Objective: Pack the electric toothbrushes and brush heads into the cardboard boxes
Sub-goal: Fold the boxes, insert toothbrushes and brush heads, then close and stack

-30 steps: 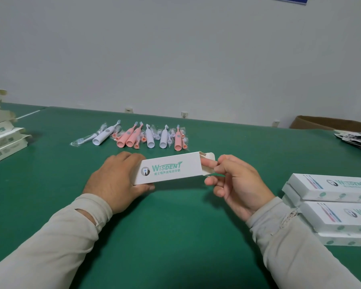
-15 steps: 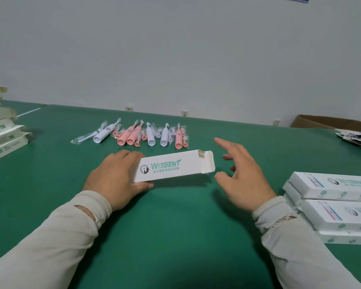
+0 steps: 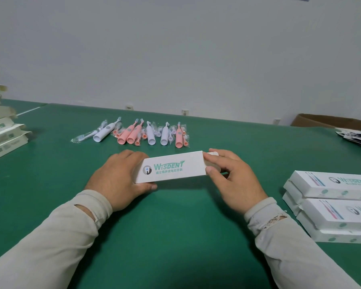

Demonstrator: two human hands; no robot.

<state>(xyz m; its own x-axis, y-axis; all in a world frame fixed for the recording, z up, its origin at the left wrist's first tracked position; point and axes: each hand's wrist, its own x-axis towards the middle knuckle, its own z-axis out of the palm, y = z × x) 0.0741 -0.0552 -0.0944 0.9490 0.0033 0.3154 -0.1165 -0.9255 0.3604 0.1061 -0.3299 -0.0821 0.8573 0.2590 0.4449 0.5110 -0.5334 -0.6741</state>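
A white Wisdent cardboard box [image 3: 171,168] lies lengthwise just above the green table. My left hand [image 3: 118,177] grips its left end, thumb underneath. My right hand [image 3: 231,176] holds the right end, with thumb and fingers curled around the end flap. Beyond the box lies a row of pink and white electric toothbrushes [image 3: 148,133] with bagged brush heads [image 3: 84,137] among them.
Closed Wisdent boxes [image 3: 331,202] are stacked at the right. Flat empty boxes [image 3: 2,130] pile up at the left edge. A brown carton [image 3: 329,119] and dark leaflets [image 3: 358,136] sit at the far right. Green table surface [image 3: 175,236] lies in front.
My right hand let go of the box's end flap, opened and lifted away, then came back and now holds the right end again. The left hand kept its grip.
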